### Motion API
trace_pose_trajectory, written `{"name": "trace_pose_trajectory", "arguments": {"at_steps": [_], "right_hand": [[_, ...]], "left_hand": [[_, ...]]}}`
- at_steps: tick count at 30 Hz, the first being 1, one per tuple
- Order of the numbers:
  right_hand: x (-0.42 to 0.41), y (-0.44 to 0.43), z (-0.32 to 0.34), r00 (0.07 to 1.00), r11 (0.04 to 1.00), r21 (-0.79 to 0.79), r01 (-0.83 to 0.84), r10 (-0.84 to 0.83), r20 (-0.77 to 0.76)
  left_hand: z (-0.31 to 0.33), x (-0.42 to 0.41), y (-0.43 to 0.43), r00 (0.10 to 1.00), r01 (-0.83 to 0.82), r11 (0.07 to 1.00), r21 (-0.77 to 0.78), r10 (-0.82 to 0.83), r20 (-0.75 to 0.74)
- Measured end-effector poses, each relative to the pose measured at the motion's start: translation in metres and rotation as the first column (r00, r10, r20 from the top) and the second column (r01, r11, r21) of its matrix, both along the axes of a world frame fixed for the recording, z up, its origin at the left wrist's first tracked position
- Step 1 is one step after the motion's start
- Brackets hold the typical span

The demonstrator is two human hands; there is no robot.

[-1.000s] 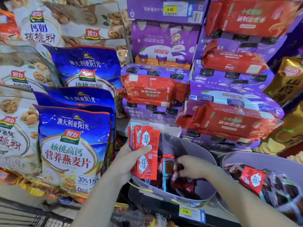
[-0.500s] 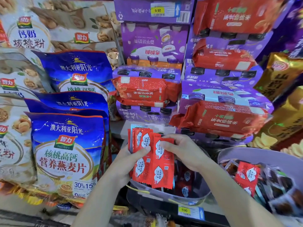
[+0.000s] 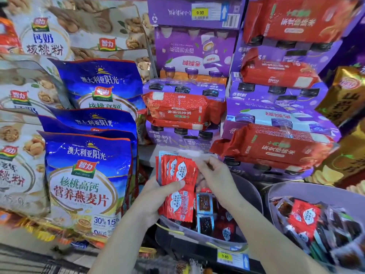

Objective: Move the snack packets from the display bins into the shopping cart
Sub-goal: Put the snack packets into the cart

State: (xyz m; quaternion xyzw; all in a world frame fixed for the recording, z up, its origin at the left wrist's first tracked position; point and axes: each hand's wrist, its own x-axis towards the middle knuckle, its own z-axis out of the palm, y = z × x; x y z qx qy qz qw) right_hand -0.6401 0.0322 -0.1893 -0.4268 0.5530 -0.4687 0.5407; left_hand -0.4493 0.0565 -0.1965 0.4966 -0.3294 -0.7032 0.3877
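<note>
My left hand [image 3: 156, 196] grips a fanned stack of red snack packets [image 3: 180, 186], thumb laid across the front one. The stack is held upright above the grey display bin [image 3: 254, 198]. My right hand [image 3: 215, 177] is at the stack's upper right corner, fingers curled and pinching the top edge of the front packet. More red and dark packets [image 3: 205, 212] lie in the bin below the hands. A dark wire grid [image 3: 17, 260], apparently the shopping cart, shows at the bottom left corner.
A second grey bin [image 3: 296, 191] of mixed packets stands to the right. Large blue oatmeal bags [image 3: 87, 180] hang close on the left. Purple drink boxes and red rice packs [image 3: 276, 147] are stacked behind the bins. A yellow 9.90 price tag [image 3: 225, 256] marks the shelf edge.
My right hand rose out of the bin with one red packet and laid it against the stack in my left hand. The stack is now squared together.
</note>
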Motion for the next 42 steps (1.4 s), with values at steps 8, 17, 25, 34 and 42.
{"name": "trace_pose_trajectory", "arguments": {"at_steps": [8, 17, 25, 34, 42], "right_hand": [[-0.043, -0.01, -0.075, 0.198, 0.747, 0.474, -0.466, 0.61, -0.768], [-0.046, -0.009, -0.083, 0.222, 0.76, 0.497, -0.418, 0.616, -0.755], [-0.061, 0.007, -0.053, 0.527, 0.893, 0.235, -0.383, 0.421, -0.738], [-0.066, 0.034, -0.007, 0.96, 0.96, -0.015, -0.279, 0.279, 0.018], [-0.027, 0.043, 0.015, 0.786, 0.947, -0.051, -0.318, 0.293, 0.544]], "left_hand": [[0.001, 0.008, -0.008, 0.998, -0.07, 0.998, 0.005, 0.07, -0.008], [0.003, 0.011, -0.008, 0.999, -0.045, 0.999, 0.003, 0.045, -0.003], [0.008, 0.011, -0.006, 0.999, -0.051, 0.999, 0.001, 0.051, 0.013], [0.022, 0.014, 0.013, 0.986, -0.165, 0.986, -0.026, 0.166, 0.028], [0.045, 0.02, 0.069, 0.936, -0.35, 0.936, -0.046, 0.352, 0.029]]}}
